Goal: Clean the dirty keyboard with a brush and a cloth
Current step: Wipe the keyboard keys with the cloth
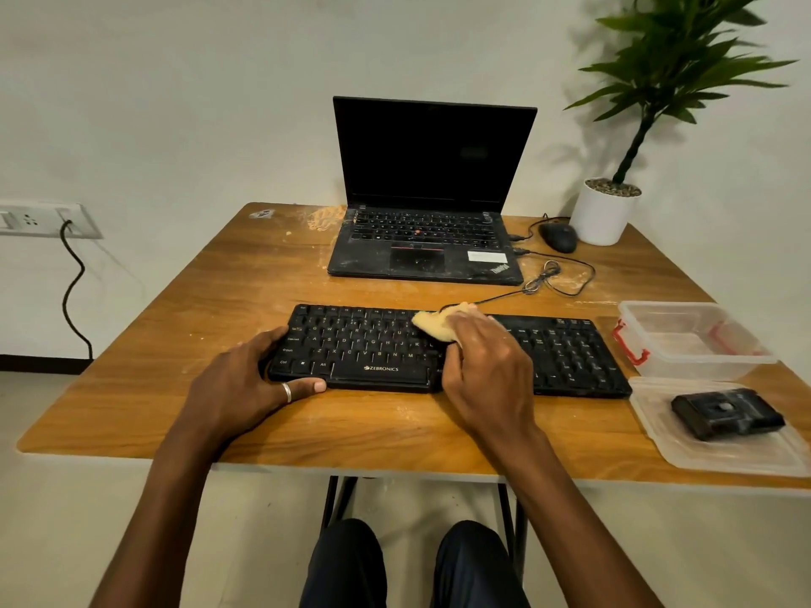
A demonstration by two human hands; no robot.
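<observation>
- The black keyboard [364,344] lies flat on the wooden table [219,278], near the front edge and in front of the person, with its long side across the view.
- The left hand [237,383] holds the left end of the keyboard. Its fingers are curled over the left edge and the thumb, which carries 1 ring, lies along the front edge.
- The right hand [487,362] is over the middle of the keyboard. Its fingers are bent around a yellowish cloth [432,329] and press it down on the keys.
- The cloth is bunched, and 1 part of it sticks out to the left of the fingers and touches the upper key rows.
- Behind the keyboard stands an open laptop [425,190] with a dark screen and a dusty surface.
- Some pale powder [322,217] lies on the table beside the far left corner of the laptop.
- To the right of the laptop there is a black mouse [558,236], just beside a white pot [603,212] with a green plant [684,59].
- A thin cable [544,278] lies in loops between the laptop and the keyboard.
- At the right end of the keyboard stands a clear plastic container [697,366] with red clasps.
- Nearer to the person lies its clear lid [719,454], and a black block-shaped object [728,414] rests on it. I cannot tell what this object is.
- A wall socket [44,219] is on the left wall.
</observation>
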